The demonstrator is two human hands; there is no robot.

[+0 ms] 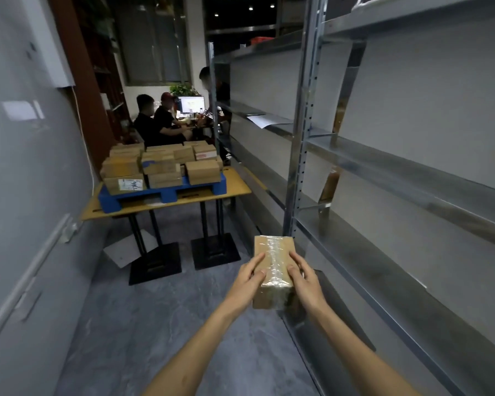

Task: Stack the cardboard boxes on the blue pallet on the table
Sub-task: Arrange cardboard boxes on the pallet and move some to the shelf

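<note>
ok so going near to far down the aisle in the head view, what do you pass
left hand and right hand gripping a box → table → pallet with stacked boxes → seated people → monitor

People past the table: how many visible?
3: a seated person in black, a seated person in a red cap, a standing person partly behind the grey metal shelving. Others may be hidden.

- held box (273,252): underside and far face hidden
- forearms (200,347): cut by bottom edge
- label (130,184) on front pallet (166,194) box: writing unreadable
- rear boxes (126,152): mostly hidden behind front row
</note>
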